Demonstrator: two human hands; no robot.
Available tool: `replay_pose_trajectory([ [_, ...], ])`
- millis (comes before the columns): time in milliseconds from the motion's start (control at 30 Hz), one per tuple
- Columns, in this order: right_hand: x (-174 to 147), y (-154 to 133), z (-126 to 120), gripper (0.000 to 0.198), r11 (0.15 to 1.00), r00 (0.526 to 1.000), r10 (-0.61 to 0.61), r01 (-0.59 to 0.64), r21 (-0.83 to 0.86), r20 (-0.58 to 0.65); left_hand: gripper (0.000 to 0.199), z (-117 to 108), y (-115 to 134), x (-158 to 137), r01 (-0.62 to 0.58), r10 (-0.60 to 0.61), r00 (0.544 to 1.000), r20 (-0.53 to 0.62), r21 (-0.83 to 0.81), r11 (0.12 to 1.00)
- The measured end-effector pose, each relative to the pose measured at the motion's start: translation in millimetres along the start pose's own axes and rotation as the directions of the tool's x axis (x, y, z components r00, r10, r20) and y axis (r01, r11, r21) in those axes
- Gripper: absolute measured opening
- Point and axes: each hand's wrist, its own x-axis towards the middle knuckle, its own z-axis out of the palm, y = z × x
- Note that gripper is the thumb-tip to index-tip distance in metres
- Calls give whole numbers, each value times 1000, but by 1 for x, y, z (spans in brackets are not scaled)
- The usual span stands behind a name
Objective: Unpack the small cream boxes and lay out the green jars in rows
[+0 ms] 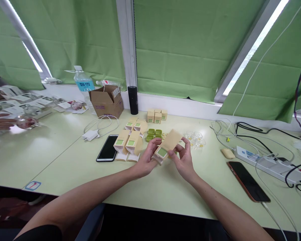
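Observation:
Between my two hands, tilted above the table, is a kraft paper box [171, 140] with a green label near its lower end. My left hand [149, 160] grips its lower left side. The fingers of my right hand [183, 160] close on its right edge, thumb on the front. Several similar kraft boxes [134, 140] with open flaps stand to the left. Behind the held box are small green square containers [155, 131], partly hidden by it. Several clear little cups [197, 136] sit to its right. Smaller closed kraft boxes [157, 115] are grouped farther back.
At left lie a black-screened phone [107, 149] and a white charger [90, 135]. A cardboard carton [106, 102], a large water bottle [83, 80] and a black cylinder [132, 99] line the back. Right are another phone [248, 180], a power strip [263, 164] and cables. Another person's hand [1, 123] shows far left.

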Motion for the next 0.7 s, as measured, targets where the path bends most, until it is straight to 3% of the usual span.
replay_pose_trajectory([
  [200,6,-4,-4,65,998,999,27,-25,63,-32,64,-2,-1,-3,-39,34,998,53,99,994],
  [467,5,2,-4,69,998,999,39,-38,46,-26,51,-2,-3,1,-15,57,993,-108,348,937],
  [700,7,2,-5,73,999,996,45,-44,14,-80,43,-4,-6,0,-107,135,990,-47,385,917],
])
